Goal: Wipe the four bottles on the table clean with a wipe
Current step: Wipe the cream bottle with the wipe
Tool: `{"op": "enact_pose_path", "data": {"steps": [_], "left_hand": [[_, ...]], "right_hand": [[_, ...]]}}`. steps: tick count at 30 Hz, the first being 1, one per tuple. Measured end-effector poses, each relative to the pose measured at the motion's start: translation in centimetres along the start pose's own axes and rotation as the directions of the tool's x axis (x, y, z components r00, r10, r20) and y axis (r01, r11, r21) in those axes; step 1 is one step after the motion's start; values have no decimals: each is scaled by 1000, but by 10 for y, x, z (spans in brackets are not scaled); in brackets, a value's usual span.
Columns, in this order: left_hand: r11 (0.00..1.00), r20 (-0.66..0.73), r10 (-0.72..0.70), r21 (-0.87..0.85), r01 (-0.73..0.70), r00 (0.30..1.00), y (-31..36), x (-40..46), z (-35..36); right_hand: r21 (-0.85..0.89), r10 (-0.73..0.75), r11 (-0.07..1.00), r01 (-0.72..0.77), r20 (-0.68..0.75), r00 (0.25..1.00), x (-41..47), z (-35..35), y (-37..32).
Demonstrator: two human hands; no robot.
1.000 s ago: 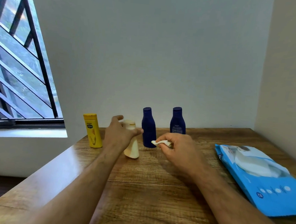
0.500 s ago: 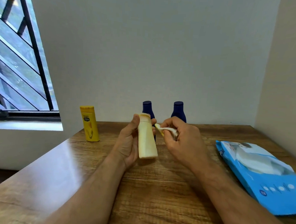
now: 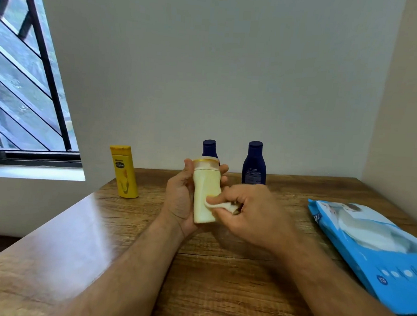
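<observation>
- the left hand (image 3: 180,200) grips the cream bottle (image 3: 205,192) above the wooden table (image 3: 219,280), with the thumb on the left side and the fingers curled around the back of it.
- the cream bottle is upright, a little tilted, with its cap on top, and it does not touch the table.
- the right hand (image 3: 253,214) pinches a small white wipe (image 3: 220,205) between thumb and fingers and presses it on the lower right part of the cream bottle.
- the yellow bottle (image 3: 123,171) stands upright on the table at the far left, near the wall and well apart from the hands.
- two dark blue bottles stand upright at the back of the table near the wall: the left blue bottle (image 3: 209,148) is mostly hidden behind the cream bottle, only its cap and neck are seen; the right blue bottle (image 3: 254,164) stands just beside it, above the right hand.
- a blue pack of wipes (image 3: 367,250) lies flat on the right side of the table, apart from the right hand.
- a window with dark bars (image 3: 24,85) is at the left.
</observation>
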State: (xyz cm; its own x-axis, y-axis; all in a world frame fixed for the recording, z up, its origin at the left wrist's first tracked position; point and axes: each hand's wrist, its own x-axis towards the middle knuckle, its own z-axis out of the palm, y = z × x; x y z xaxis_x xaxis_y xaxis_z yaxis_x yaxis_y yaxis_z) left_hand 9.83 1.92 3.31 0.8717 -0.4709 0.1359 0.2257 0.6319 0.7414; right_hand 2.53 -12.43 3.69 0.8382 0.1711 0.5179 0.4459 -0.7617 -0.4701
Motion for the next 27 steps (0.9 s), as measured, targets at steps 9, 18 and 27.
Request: {"op": "enact_pose_path", "data": {"steps": [9,18,27], "left_hand": [[982,-32,-106,155,110,994,-11,-6,8],[995,-102,-94,36,98,990,-9,2,6],[968,-28,-139,205,142,990,-10,-3,9]], "right_hand": [[-75,29,996,-56,-324,946,1,-6,0],[48,49,998,-50,11,999,0,-3,-3],[-46,87,994,-103,-265,960,2,-7,-1]]}}
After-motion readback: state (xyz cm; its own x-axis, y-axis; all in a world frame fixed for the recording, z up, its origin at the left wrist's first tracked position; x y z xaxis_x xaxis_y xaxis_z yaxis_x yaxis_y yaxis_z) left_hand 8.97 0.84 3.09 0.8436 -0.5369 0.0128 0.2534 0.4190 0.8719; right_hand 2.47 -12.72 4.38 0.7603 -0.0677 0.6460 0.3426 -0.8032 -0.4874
